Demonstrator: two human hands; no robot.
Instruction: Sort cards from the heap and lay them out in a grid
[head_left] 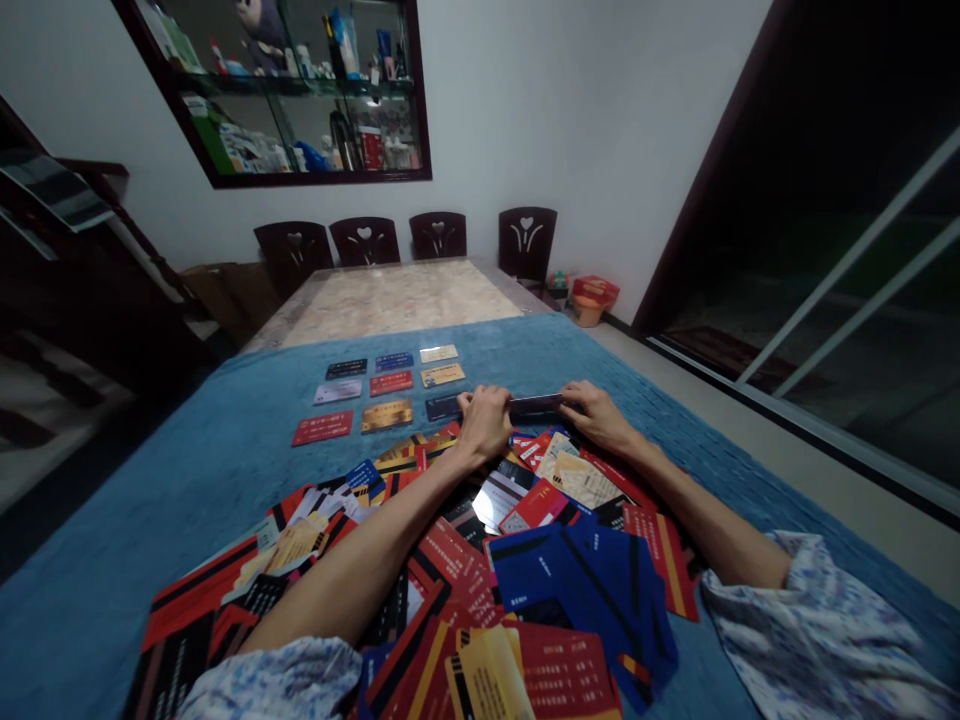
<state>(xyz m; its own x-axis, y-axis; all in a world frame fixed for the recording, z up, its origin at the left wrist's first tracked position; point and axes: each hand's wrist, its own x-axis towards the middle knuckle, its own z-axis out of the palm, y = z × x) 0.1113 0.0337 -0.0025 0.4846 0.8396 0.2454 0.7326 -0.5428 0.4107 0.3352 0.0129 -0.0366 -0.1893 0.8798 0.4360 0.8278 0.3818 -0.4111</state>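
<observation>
My left hand (485, 420) and my right hand (597, 412) reach forward over a blue cloth (225, 450) and together grip the two ends of a dark card (535, 405), fingers curled round it. Under my forearms spreads a loose heap of plastic cards (525, 560) in red, blue, black and gold. Beyond the hands, several cards lie flat in neat rows (382, 390): dark, blue, red, pale and gold ones.
The cloth covers the near part of a long marble-topped table (397, 295). Dark wooden chairs (439, 235) stand at its far end. A glass wall cabinet (300, 90) holds boxes and bottles. A sliding glass door (847, 300) is on the right.
</observation>
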